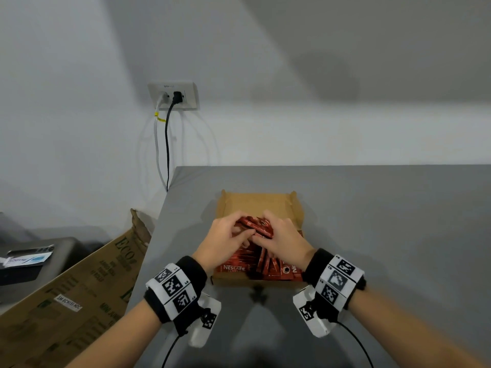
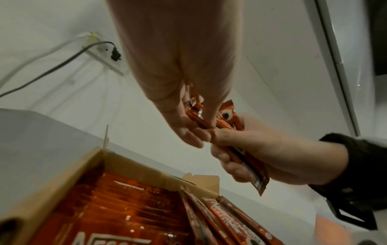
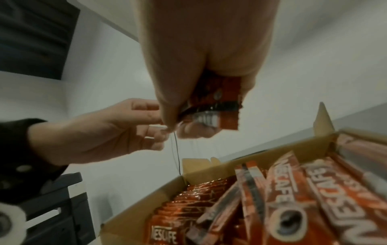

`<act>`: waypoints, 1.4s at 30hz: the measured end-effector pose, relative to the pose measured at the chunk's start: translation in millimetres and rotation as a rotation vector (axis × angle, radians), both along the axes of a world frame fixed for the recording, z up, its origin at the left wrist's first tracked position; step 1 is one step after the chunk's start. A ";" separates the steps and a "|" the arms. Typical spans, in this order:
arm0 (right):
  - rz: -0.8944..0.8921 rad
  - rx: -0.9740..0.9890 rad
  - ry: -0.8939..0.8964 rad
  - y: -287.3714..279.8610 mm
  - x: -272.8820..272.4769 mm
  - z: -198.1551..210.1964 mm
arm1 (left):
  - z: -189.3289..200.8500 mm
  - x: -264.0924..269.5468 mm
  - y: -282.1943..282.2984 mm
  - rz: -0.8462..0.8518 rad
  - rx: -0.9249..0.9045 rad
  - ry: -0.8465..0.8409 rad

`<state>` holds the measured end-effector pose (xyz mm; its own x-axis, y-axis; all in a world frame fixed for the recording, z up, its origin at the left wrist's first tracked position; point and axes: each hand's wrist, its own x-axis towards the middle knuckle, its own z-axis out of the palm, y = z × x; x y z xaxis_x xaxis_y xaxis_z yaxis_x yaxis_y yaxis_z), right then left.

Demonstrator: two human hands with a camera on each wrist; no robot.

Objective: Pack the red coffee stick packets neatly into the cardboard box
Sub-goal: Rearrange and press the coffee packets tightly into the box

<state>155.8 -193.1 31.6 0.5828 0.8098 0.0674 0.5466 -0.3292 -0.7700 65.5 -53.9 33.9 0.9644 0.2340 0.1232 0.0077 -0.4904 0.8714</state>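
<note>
Many red packets (image 1: 261,264) already lie in the cardboard box (image 1: 259,201) at frame centre; left hand (image 1: 225,236) and right hand (image 1: 283,239) both grip the held bundle (image 1: 256,225) above it, not yet packed.

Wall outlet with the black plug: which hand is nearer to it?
Left. The left hand holds the packet bundle on the side of the wall outlet; the right hand holds it farther right.
</note>
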 end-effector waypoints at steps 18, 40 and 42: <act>-0.150 0.214 -0.062 -10.3 16.9 -6.6 | -9.3 -17.6 30.6 0.147 0.320 -0.473; -0.015 0.170 -0.061 -10.7 12.9 -2.2 | -8.0 -9.8 27.3 0.260 0.073 -0.158; -0.013 0.167 -0.045 -9.8 13.1 -0.8 | -5.4 -7.4 25.7 0.220 0.135 -0.171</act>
<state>168.9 -202.9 30.9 0.5868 0.7774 0.2264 0.5781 -0.2064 -0.7895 58.2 -28.2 28.4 0.8552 0.4050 0.3235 -0.0149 -0.6046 0.7964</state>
